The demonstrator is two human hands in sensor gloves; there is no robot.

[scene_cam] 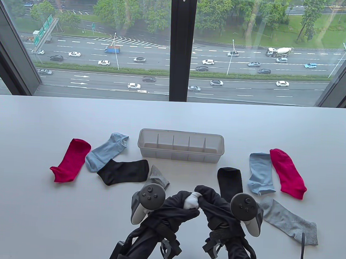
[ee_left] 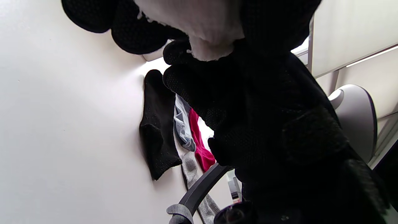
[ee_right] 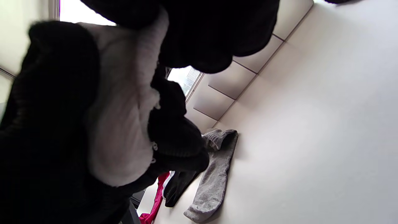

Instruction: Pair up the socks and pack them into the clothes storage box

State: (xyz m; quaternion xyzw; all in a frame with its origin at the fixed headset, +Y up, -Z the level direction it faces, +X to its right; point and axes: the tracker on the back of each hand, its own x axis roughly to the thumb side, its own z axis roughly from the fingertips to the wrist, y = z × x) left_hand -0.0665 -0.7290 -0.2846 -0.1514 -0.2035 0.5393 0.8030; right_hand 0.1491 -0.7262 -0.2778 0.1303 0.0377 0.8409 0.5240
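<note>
Both gloved hands meet above the table's near edge and grip a bunched white sock bundle (scene_cam: 191,202) between them. My left hand (scene_cam: 183,206) curls round it from the left, my right hand (scene_cam: 208,199) from the right. The bundle shows close up in the left wrist view (ee_left: 205,28) and the right wrist view (ee_right: 121,121). The clear storage box (scene_cam: 181,145) with dividers stands behind the hands. Left of it lie a red sock (scene_cam: 71,160), a light blue sock (scene_cam: 105,151), a black sock (scene_cam: 124,171) and a grey sock (scene_cam: 158,177).
To the right lie a black sock (scene_cam: 230,181), a light blue sock (scene_cam: 260,173), a red sock (scene_cam: 287,173) and a grey sock (scene_cam: 290,221). A window runs behind the table's far edge (scene_cam: 174,102). A dark cable (scene_cam: 301,252) hangs at the lower right.
</note>
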